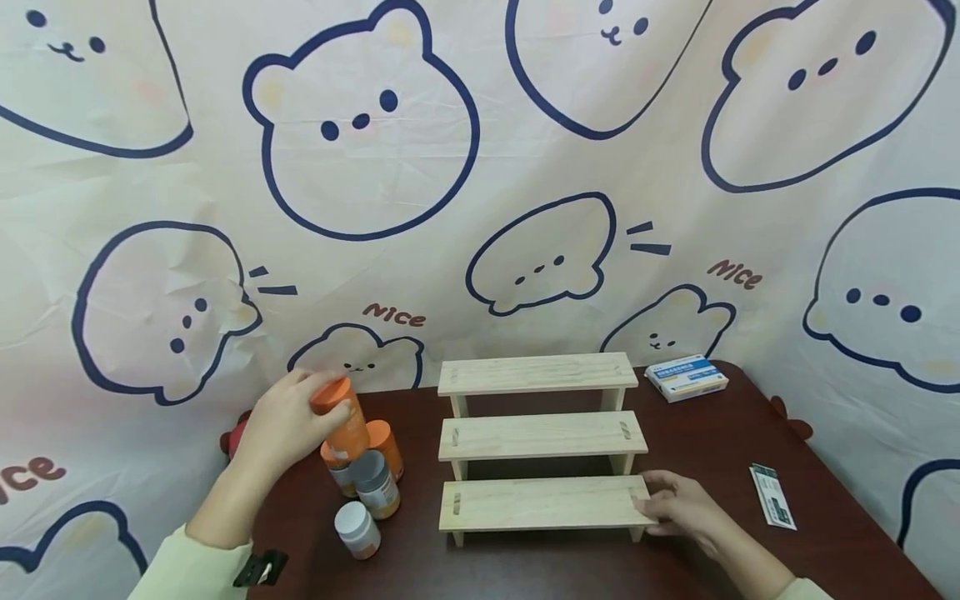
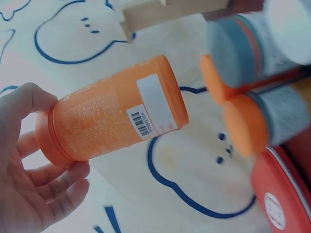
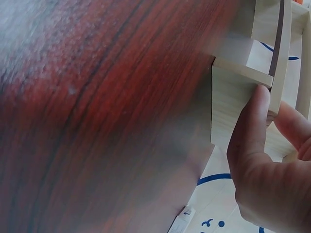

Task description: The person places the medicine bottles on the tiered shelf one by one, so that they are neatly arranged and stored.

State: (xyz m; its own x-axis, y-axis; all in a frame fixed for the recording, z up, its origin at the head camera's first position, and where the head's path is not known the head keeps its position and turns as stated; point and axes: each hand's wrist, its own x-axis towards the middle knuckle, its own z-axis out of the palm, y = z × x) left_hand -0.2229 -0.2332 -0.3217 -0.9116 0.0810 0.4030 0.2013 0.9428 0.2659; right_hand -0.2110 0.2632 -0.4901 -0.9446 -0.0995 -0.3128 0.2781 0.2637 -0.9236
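My left hand (image 1: 288, 417) grips an orange bottle (image 1: 347, 429) by its cap end, above a group of bottles on the left of the table. In the left wrist view the bottle (image 2: 109, 111) shows a white label and a barcode, and stands apart from the others. Below it are a grey-capped bottle (image 1: 377, 483), a white-capped bottle (image 1: 357, 528) and an orange-capped bottle (image 1: 386, 450). On the right, my right hand (image 1: 686, 510) pinches the right end of the lowest board of a three-step wooden rack (image 1: 540, 503). Thumb and fingers lie around the board's edge in the right wrist view.
A blue-and-white box (image 1: 686, 378) lies at the table's back right. A flat green-and-white packet (image 1: 772, 497) lies near the right edge. Beside the bottles is a red case (image 2: 279, 191). A patterned cloth hangs behind the dark wooden table (image 1: 570, 571).
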